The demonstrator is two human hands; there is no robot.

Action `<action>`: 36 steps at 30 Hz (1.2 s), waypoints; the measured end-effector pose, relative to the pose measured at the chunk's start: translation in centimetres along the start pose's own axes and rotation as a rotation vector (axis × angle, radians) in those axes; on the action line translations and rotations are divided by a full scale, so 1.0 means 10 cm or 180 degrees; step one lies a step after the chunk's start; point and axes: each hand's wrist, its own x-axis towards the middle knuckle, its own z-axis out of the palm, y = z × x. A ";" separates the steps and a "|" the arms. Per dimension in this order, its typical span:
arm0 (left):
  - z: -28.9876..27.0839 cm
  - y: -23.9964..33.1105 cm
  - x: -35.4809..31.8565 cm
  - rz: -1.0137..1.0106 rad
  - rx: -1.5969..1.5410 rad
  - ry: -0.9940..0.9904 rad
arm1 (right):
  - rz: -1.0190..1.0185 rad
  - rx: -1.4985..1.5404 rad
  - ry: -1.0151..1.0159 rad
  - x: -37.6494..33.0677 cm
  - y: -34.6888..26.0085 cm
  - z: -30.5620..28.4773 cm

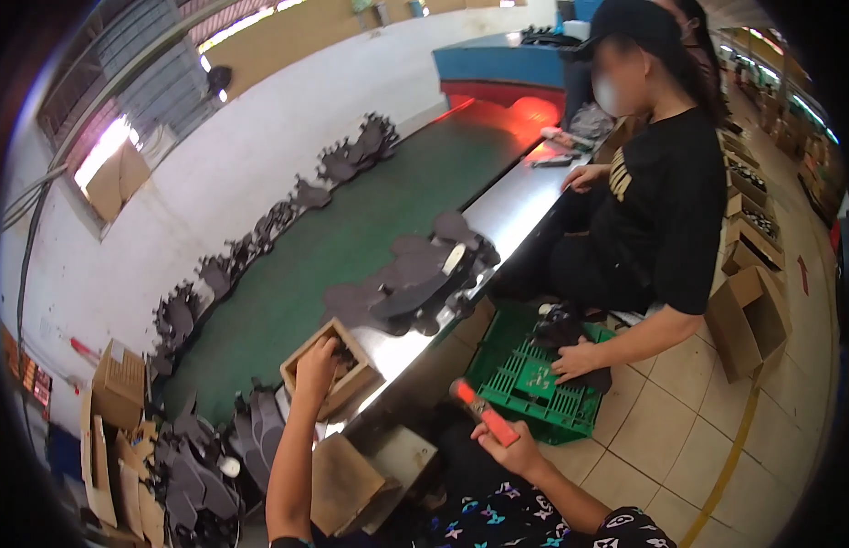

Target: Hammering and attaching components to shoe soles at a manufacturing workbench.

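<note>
My left hand (pixel 319 363) reaches down into a small wooden box (pixel 359 384) at the near edge of the work table. Its fingers are bent together over the small dark contents, and what they pinch, if anything, is hidden. Lower and to the right, my right hand (pixel 514 446) is closed around a red-handled hand tool (pixel 494 422) with a grey middle and an orange-red end pointing up and left. I cannot make out its exact kind. Just beyond the wooden box lies a pile of dark grey flat moulded parts (pixel 411 274).
A green conveyor belt (pixel 306 247) runs behind, with dark parts along its far side. To the right a co-worker (pixel 666 210) in black reaches into a green plastic crate (pixel 497 365). Cardboard boxes (pixel 347 479) and more dark parts (pixel 201 484) crowd the near left.
</note>
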 end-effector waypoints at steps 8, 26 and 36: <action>-0.23 0.13 0.08 0.0277 0.0268 0.0015 | -0.0406 -0.0106 -0.0083 0.06 0.02 0.01; -1.40 2.20 -0.98 -0.0972 -0.3698 0.0695 | -0.0556 0.1678 -0.1021 0.34 -0.68 0.36; -1.06 2.46 -0.65 -0.0238 -0.2470 0.0607 | -0.0934 0.1654 -0.0908 0.43 -0.45 0.05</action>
